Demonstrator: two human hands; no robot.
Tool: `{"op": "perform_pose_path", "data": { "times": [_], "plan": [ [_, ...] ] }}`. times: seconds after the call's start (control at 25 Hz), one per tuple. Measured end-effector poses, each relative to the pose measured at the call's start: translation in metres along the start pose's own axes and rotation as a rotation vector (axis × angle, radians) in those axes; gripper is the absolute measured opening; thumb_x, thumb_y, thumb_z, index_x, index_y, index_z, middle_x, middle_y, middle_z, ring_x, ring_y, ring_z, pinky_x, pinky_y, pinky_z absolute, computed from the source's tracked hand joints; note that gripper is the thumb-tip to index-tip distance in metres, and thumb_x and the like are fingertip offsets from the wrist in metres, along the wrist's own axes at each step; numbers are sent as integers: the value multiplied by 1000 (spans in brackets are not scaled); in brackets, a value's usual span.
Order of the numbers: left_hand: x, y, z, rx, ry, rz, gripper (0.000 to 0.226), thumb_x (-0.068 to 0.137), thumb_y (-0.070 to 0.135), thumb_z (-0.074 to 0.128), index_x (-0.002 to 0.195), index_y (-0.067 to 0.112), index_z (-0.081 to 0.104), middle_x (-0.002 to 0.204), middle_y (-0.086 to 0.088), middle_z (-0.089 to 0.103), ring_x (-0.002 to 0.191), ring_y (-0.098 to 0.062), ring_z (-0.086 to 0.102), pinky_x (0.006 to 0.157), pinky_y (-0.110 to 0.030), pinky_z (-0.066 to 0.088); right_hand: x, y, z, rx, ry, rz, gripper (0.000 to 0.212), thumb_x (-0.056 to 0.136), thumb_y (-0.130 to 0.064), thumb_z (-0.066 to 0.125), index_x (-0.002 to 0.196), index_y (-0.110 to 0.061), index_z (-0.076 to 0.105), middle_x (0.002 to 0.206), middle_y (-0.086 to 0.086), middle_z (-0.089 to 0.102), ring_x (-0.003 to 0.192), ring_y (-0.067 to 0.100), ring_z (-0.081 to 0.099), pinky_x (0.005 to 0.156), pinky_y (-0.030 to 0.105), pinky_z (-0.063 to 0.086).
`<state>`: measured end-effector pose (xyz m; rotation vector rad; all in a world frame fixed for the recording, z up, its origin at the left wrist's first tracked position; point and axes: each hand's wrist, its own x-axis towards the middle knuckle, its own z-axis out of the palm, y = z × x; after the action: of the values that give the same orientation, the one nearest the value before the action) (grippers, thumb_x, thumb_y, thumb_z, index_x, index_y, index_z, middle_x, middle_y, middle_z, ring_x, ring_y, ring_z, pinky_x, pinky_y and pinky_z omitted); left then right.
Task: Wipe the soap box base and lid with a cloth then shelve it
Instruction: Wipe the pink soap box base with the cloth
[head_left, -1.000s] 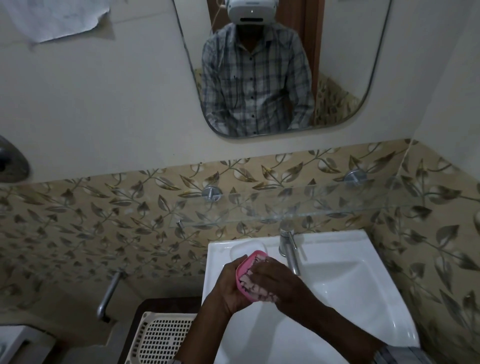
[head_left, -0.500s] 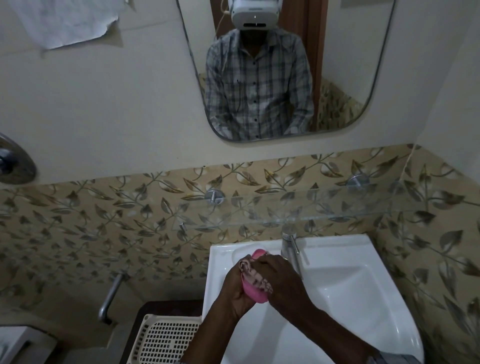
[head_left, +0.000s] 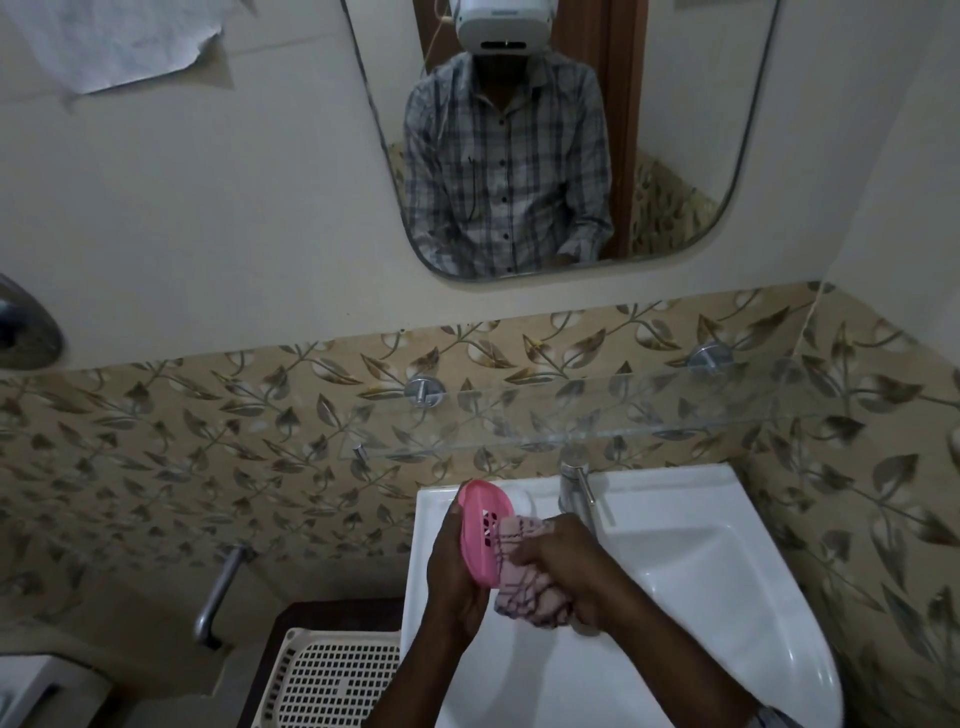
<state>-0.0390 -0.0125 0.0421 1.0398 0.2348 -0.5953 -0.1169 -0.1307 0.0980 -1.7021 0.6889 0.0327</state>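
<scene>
No legible text, labels or numbers.

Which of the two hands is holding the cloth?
The person's right hand grips the checked cloth, holding it against the pink soap box piece. The left hand only holds that pink piece, over the white sink.

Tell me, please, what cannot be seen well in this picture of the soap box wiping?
- Head view, pink soap box piece: its back is covered by the left hand; base or lid, unclear.
- Head view, right hand: its fingers are partly hidden behind the cloth.
- Head view, basket: cut off by the bottom edge.
</scene>
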Motion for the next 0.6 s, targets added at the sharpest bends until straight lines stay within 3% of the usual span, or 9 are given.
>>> {"op": "perform_pose_path", "data": {
  "times": [0.04, 0.12, 0.2, 0.28, 0.36, 0.48, 0.56, 0.6],
  "plan": [
    [2, 1, -2, -26, -49, -17, 52, 98, 40, 49, 133, 3, 58, 127, -31, 61, 109, -39, 63, 96, -53, 52, 2, -3, -10, 96, 73, -7, 10, 82, -5, 65, 78, -8, 73, 69, 11, 76, 61, 22, 74, 63, 38, 63],
    [0, 4, -1, 13, -123, 6, 61, 85, 42, 66, 127, -1, 61, 115, -28, 64, 98, -35, 64, 101, -55, 46, 13, -11, -16, -69, 287, -191, 18, 90, -10, 63, 76, -18, 72, 70, -2, 74, 58, 9, 70, 56, 22, 57],
    [1, -2, 8, 27, -111, 12, 80, 64, 42, 84, 118, -12, 60, 97, -24, 73, 97, -35, 61, 114, -57, 32, 4, -16, 6, -220, 323, -383, 16, 95, -13, 58, 97, -19, 73, 86, -6, 72, 74, 8, 67, 65, 18, 54],
    [4, -6, 10, -59, -86, -34, 76, 81, 36, 67, 138, -10, 46, 129, -33, 60, 121, -44, 54, 116, -56, 32, -13, 0, 37, -312, 264, -568, 27, 90, -5, 64, 116, -13, 70, 104, -1, 73, 93, 16, 70, 80, 21, 56],
    [8, -5, 1, -141, -42, -77, 61, 97, 33, 45, 147, -2, 39, 147, -35, 41, 125, -47, 49, 104, -57, 46, -20, 21, 36, -453, 149, -736, 38, 78, 1, 72, 113, -14, 74, 107, 3, 77, 95, 18, 73, 82, 24, 58],
    [5, -2, -21, -107, -173, -153, 72, 94, 49, 48, 141, -5, 47, 140, -37, 48, 121, -45, 54, 96, -52, 54, -4, 12, -10, -469, -37, -555, 22, 83, -4, 63, 85, -21, 76, 84, 2, 78, 76, 10, 72, 71, 21, 55],
    [3, 2, -29, 53, -268, -82, 72, 85, 48, 68, 134, -3, 56, 132, -37, 56, 114, -43, 61, 91, -48, 56, 11, -2, -32, -342, 176, -486, 30, 88, -1, 61, 76, -26, 69, 69, -7, 73, 60, -3, 66, 59, 13, 52],
    [2, 3, -30, 130, -287, -43, 67, 81, 41, 76, 130, -2, 60, 128, -36, 59, 110, -43, 63, 88, -48, 56, 16, -8, -34, -311, 248, -539, 31, 89, 1, 60, 86, -26, 73, 76, -9, 75, 63, -4, 67, 60, 10, 52]
  ]
}}
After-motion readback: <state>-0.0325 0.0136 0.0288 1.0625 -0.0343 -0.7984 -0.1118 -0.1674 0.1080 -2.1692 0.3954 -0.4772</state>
